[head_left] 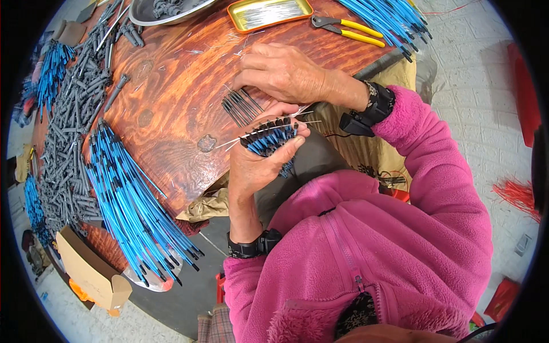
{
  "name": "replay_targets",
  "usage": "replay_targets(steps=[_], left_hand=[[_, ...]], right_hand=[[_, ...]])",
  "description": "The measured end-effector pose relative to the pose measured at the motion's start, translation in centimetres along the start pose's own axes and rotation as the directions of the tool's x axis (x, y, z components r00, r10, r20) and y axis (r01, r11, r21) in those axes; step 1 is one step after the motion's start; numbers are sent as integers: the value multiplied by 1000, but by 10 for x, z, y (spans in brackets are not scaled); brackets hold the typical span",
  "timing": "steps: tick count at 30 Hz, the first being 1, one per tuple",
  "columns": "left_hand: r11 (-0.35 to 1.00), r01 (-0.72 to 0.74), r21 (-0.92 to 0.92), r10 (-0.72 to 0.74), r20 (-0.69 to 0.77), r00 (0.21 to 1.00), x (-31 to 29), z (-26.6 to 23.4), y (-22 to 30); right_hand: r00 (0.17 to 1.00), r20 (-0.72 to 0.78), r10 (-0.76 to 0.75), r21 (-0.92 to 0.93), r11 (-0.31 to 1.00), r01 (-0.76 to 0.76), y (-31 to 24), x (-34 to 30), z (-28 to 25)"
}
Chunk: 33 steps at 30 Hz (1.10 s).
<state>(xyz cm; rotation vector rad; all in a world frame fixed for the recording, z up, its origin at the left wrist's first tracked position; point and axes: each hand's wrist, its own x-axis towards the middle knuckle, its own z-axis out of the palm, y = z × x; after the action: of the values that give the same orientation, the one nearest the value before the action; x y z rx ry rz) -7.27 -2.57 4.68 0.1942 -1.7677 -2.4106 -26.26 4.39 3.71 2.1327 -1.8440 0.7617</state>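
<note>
A black-tipped blue bundle (269, 139) is clamped in the left hand (255, 167). Whether the right hand (284, 73), near dark rods (242, 108), is closed cannot be told.

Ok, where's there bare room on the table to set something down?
The widest open wood lies between the fanned blue tubes at left and the left hand, though wire scraps speckle it. A smaller patch sits between the right hand and the yellow-handled pliers. Farther left it's crowded with grey parts.
</note>
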Motion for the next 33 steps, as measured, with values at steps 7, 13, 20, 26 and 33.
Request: replay_targets(steps=[7,13,20,26,33], left_hand=[[997,51,-52,-51,0,999,2,0,0],[998,63,-19,-63,10,998,4,-2,1],[998,50,-24,-51,-12,999,3,-1,2],[997,44,-69,-47,-40,998,1,-1,0],[998,28,58,-28,1,1000,-9,-1,1]], right_hand=[[999,31,34,14,999,-34,3,-4,4],[1000,-13,-28,33,999,28,5,2,-4],[997,43,-61,42,997,59,4,8,-10],[997,52,-63,78,995,59,5,4,-5],[1000,-4,-29,157,987,29,-1,-1,0]])
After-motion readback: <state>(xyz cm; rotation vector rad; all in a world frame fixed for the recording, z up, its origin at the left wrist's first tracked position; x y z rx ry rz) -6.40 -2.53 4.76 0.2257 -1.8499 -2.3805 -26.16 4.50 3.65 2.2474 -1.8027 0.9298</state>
